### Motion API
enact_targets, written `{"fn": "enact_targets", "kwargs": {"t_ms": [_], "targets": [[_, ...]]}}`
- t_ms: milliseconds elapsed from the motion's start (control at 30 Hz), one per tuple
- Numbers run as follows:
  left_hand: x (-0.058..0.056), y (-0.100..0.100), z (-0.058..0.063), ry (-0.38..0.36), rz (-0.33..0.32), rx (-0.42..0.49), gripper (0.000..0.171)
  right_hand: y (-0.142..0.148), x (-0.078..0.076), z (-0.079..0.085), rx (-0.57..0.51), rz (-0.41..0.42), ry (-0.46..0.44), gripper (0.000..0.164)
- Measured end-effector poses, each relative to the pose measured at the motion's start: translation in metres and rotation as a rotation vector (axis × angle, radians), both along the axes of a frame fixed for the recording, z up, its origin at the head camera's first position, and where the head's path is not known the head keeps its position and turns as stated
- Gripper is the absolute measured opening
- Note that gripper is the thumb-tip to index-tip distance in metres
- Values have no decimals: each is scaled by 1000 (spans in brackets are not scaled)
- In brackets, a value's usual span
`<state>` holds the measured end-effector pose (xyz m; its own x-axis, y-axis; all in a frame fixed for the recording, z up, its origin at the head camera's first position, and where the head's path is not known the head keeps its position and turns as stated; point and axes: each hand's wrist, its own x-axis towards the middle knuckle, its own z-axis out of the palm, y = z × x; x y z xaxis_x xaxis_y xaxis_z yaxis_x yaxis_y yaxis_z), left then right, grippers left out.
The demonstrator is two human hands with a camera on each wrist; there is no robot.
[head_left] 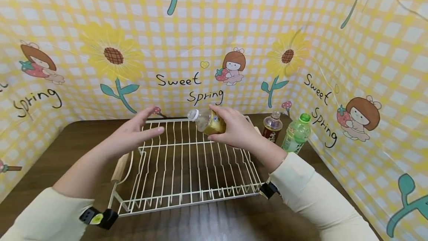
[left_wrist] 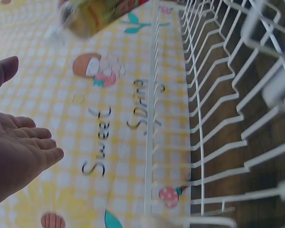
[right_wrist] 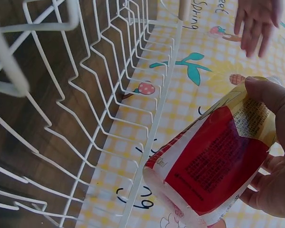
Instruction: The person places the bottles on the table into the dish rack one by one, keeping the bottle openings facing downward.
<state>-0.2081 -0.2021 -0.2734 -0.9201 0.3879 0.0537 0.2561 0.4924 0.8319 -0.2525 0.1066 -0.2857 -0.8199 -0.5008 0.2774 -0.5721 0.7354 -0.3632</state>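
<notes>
My right hand grips a small clear plastic bottle with a yellow and red label, tilted so its white-ringed neck points left. In the right wrist view the red back of the bottle's label and its base face the camera. My left hand is held to the left of the bottle neck, fingers extended and apart from it, palm turned inward. Both hands are above a white wire dish rack, which stands on the table with its wooden handle at the left.
Right of the rack stand a dark-labelled bottle and a green bottle with a green cap. The dark wooden table is enclosed by a yellow checked cloth at the back and sides.
</notes>
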Motion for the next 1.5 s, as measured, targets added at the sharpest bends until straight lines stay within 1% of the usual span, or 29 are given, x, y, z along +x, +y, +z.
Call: {"fn": "enact_targets", "kwargs": {"t_ms": [67,233,333,400,567,700,800,933,1067,1267,1500], "targets": [[-5,11,0,11,-5,-15,88,-4,-2,1,17,17,5,90],[-20,33,-6,-32,-26,33,90,-12,-8,3,52,51,21,89],[-28,43,-10,-59,-12,62,90,-16,-12,3,65,62,32,89],[-33,47,-13,-78,-6,83,90,-18,-15,3,79,72,42,89],[-44,55,-21,-106,11,99,91,-25,-22,-3,124,96,57,91],[-50,59,-30,-139,15,127,89,-29,-26,-8,154,106,38,90],[-52,61,-34,-164,6,161,88,-31,-26,-10,175,111,22,89],[-54,61,-38,-168,2,184,85,-33,-25,-11,191,115,4,88],[-55,62,-39,-160,9,180,82,-34,-24,-11,199,121,-9,88],[-56,64,-41,-141,19,147,77,-35,-22,-12,212,131,-3,87],[-54,64,-40,-127,37,126,75,-35,-21,-13,205,134,-3,88]]}}
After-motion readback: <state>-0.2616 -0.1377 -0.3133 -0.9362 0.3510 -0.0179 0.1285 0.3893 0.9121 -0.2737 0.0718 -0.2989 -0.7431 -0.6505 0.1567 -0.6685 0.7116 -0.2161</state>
